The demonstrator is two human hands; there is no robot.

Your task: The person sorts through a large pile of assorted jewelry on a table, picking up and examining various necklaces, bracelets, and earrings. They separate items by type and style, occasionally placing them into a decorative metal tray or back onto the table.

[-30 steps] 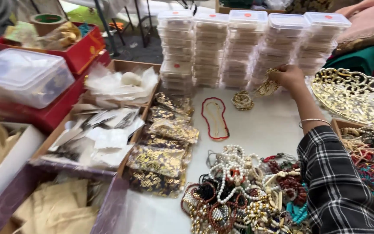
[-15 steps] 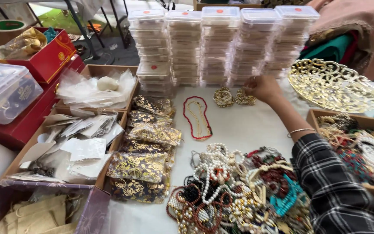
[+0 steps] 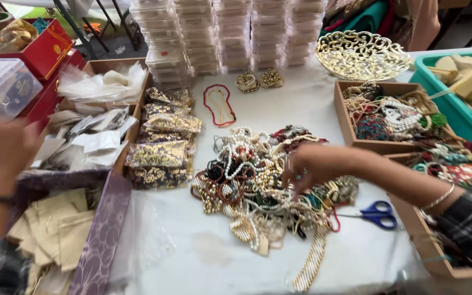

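1. The right hand (image 3: 312, 166) reaches across from the right edge of the surface, its grip curled down into the heap of bead necklaces (image 3: 258, 188); the fingers (image 3: 293, 177) seem to pinch at strands, though which one they close on cannot be told.
2. The left hand (image 3: 1, 153) hangs blurred over the left edge, above the cardboard tray of packets (image 3: 91, 139); its grip cannot be told.
3. The heap lies in the middle of the white surface (image 3: 192, 257), a tangle of pearl, brown, gold and red strands, with a flat beaded band trailing toward the near edge.
4. Blue-handled scissors (image 3: 378, 214) lie just right of the heap, beneath the forearm.
5. Further out: gold-patterned pouches (image 3: 159, 158) left of the heap, a red necklace loop (image 3: 219, 105) behind it, stacked clear boxes (image 3: 230, 33) along the far edge, and a gold filigree bowl (image 3: 361, 54) at the far right.
6. The step in hand looks like picking through the tangle; freeing one strand would call for a light lift so its neighbours do not drag along.
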